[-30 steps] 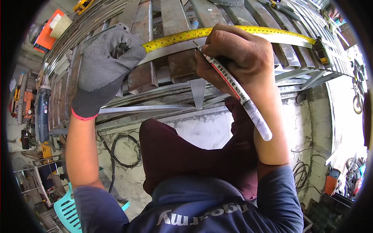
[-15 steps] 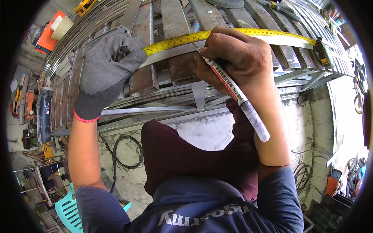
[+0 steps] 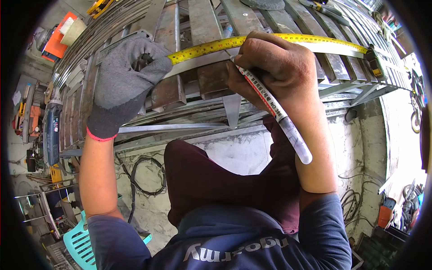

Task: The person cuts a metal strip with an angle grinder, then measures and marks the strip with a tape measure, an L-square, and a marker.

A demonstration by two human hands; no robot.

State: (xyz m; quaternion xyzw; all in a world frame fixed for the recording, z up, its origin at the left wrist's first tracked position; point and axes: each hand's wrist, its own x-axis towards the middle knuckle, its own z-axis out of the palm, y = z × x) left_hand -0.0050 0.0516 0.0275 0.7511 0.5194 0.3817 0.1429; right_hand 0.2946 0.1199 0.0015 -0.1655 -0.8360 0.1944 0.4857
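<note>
At upper left, the gloved left hand (image 3: 123,78) curls its fingers tight at the end of the yellow tape measure (image 3: 202,48), whose thin blade looks springy and best pinned at its ends. It lies along a pale metal strip (image 3: 191,64), likely stiff and smooth, on the slatted counter (image 3: 204,22). At upper centre-right, the right hand (image 3: 283,67) pinches a light, rigid marker (image 3: 265,96) near its tip, fingers pressed together.

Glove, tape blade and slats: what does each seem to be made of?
Glove: likely knitted fabric, matt grey coating ending before the darker cuff. Tape blade: perhaps coated metal; thin, smooth, printed yellow. Slats: apparently steel, dull, with rusty brown patches.
</note>
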